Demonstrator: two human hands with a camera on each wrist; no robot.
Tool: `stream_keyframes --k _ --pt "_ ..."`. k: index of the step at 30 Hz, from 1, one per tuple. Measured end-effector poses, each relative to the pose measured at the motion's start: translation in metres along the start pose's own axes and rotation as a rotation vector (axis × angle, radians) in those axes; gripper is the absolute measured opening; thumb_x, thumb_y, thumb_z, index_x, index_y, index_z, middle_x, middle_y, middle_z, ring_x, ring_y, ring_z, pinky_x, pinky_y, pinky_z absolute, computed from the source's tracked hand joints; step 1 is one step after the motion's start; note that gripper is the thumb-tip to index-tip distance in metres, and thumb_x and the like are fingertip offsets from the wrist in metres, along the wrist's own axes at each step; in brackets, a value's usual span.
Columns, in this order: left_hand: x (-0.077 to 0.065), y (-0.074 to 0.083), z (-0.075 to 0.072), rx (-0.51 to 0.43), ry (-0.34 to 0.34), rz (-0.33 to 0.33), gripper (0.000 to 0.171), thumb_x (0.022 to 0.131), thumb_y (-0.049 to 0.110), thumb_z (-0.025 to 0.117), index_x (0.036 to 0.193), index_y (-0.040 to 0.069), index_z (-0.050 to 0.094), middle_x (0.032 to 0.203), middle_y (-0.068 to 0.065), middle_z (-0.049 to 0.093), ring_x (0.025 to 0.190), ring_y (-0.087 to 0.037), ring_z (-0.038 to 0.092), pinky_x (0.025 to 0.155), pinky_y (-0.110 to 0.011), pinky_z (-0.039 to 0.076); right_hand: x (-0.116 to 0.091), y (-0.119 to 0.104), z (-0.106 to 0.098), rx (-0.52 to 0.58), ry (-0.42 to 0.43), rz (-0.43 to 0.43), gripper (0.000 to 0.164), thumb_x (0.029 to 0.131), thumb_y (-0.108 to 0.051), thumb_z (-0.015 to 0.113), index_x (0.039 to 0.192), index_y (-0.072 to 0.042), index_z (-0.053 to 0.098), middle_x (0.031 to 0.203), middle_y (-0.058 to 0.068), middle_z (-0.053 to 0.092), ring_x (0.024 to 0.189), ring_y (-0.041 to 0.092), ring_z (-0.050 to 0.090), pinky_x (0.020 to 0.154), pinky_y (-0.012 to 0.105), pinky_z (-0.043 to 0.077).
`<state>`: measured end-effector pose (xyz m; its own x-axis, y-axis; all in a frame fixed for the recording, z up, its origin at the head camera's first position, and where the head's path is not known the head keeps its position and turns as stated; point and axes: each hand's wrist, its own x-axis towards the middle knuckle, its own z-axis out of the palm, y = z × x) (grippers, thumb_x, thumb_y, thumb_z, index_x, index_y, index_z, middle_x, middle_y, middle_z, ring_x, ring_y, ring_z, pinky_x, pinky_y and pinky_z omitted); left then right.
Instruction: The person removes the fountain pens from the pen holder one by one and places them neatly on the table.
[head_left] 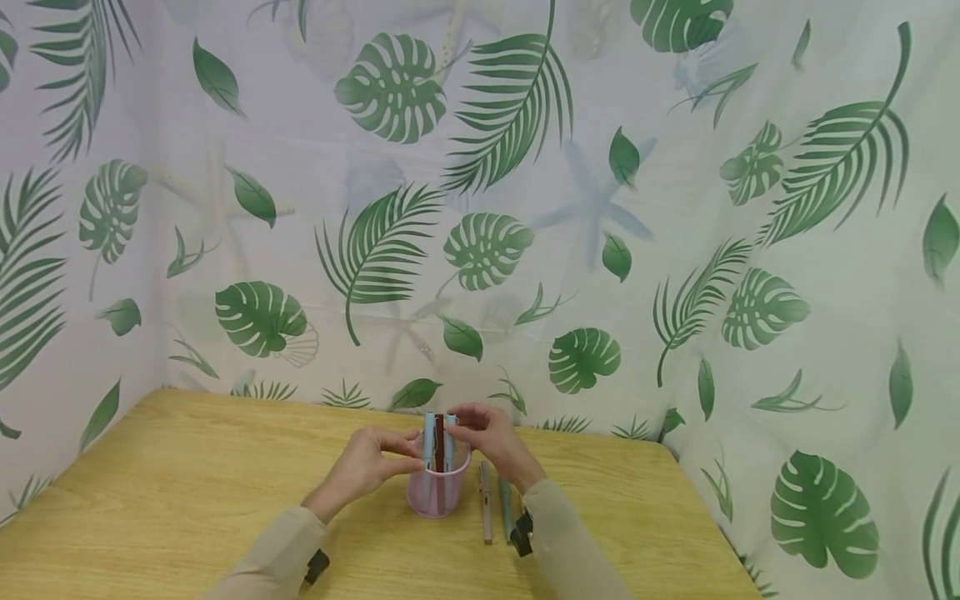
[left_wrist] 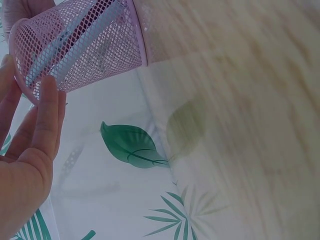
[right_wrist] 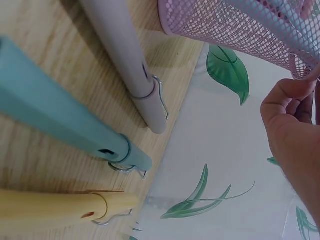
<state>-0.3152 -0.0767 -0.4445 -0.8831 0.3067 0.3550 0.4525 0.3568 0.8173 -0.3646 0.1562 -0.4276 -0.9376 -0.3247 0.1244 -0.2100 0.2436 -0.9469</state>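
Note:
A pink mesh pen cup [head_left: 435, 498] stands upright on the table, a brown pen [head_left: 439, 442] between two light blue pens inside it. My left hand [head_left: 367, 462] holds the cup at its left rim, thumb in front and fingertips beside the left light blue pen [head_left: 429, 433]. In the left wrist view, the fingers [left_wrist: 47, 112] of that hand lie against the rim. From the right, my right hand [head_left: 498, 442] reaches over the cup and pinches the top of the right light blue pen [head_left: 451, 442]. Its fingertips are partly hidden in the right wrist view.
Right of the cup lie a greyish-pink pen [right_wrist: 122, 60], a teal pen [right_wrist: 65, 110] and a yellow pen [right_wrist: 55, 207]. My right forearm hides the yellow one in the head view. A leaf-patterned curtain [head_left: 480, 333] hangs behind the wooden table [head_left: 187, 483].

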Motion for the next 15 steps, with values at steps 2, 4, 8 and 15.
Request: stream_keyframes --k 2,4,8,15 --pt "-0.0002 -0.0002 0.0 0.003 0.001 0.0 0.009 0.08 0.021 0.081 0.086 0.014 0.08 0.121 -0.01 0.069 0.118 -0.029 0.064 0.093 -0.05 0.052 0.0002 0.0012 0.0 -0.001 0.014 0.001 0.035 0.091 -0.019 0.071 0.121 -0.002 0.065 0.106 0.006 0.069 0.087 0.012 0.059 0.071 0.026 0.049" --pt "-0.0002 -0.0004 0.0002 0.005 0.0 -0.002 0.009 0.08 0.022 0.081 0.085 0.015 0.08 0.121 -0.01 0.069 0.118 -0.029 0.064 0.093 -0.05 0.052 0.0008 0.0034 -0.0002 0.007 0.034 -0.006 0.033 0.092 -0.017 0.07 0.121 -0.002 0.064 0.107 0.007 0.068 0.089 0.011 0.059 0.074 0.026 0.05" --pt "-0.0002 -0.0005 0.0006 0.004 0.001 -0.007 0.009 0.079 0.024 0.081 0.084 0.017 0.079 0.122 -0.009 0.069 0.117 -0.029 0.064 0.094 -0.05 0.052 0.0011 0.0036 -0.0019 0.036 0.07 -0.038 0.03 0.092 -0.013 0.069 0.12 -0.002 0.065 0.112 0.015 0.067 0.094 0.01 0.062 0.082 0.029 0.055" --pt "-0.0004 0.0016 0.0001 0.004 0.003 -0.002 0.009 0.079 0.023 0.081 0.085 0.016 0.079 0.123 -0.009 0.069 0.117 -0.03 0.064 0.094 -0.049 0.052 0.001 -0.0003 -0.0076 0.099 0.079 -0.079 0.03 0.093 -0.013 0.068 0.12 -0.003 0.064 0.106 0.009 0.067 0.095 0.012 0.064 0.088 0.036 0.056"
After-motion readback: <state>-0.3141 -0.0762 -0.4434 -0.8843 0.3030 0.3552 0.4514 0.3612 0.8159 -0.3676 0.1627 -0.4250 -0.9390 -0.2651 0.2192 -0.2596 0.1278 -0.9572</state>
